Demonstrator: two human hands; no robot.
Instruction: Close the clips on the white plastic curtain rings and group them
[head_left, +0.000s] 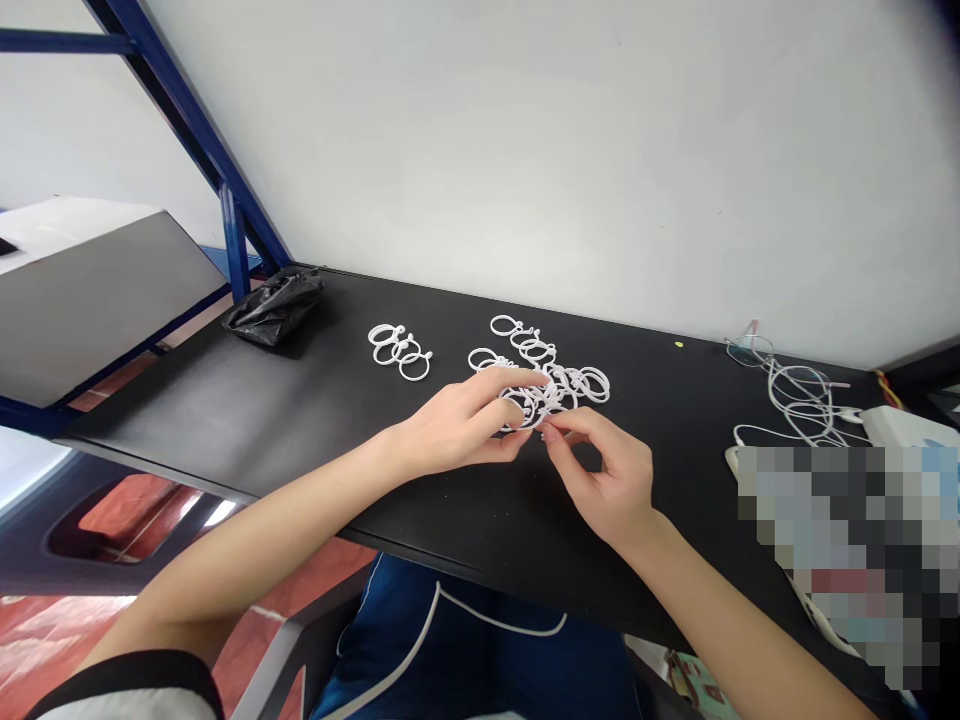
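Observation:
Both hands meet over a heap of white plastic rings (592, 384) on the black tabletop. My left hand (480, 420) reaches in from the left with its fingers curled around one white ring (517, 424). From the right, my right hand (604, 470) pinches thumb and forefinger together at the same ring's near edge. More rings (536, 345) with small knobs lie just beyond the fingers, some hidden behind my left hand. Farther left, a smaller group of similar rings (401, 352) lies apart from the heap.
A crumpled black plastic bag (277, 305) sits at the table's (300, 430) far left corner. Coiled white cables (802, 395) and a white box (911, 428) are on the right, near a blurred-out area. A blue metal frame (236, 230) rises at left, and a pale wall stands behind.

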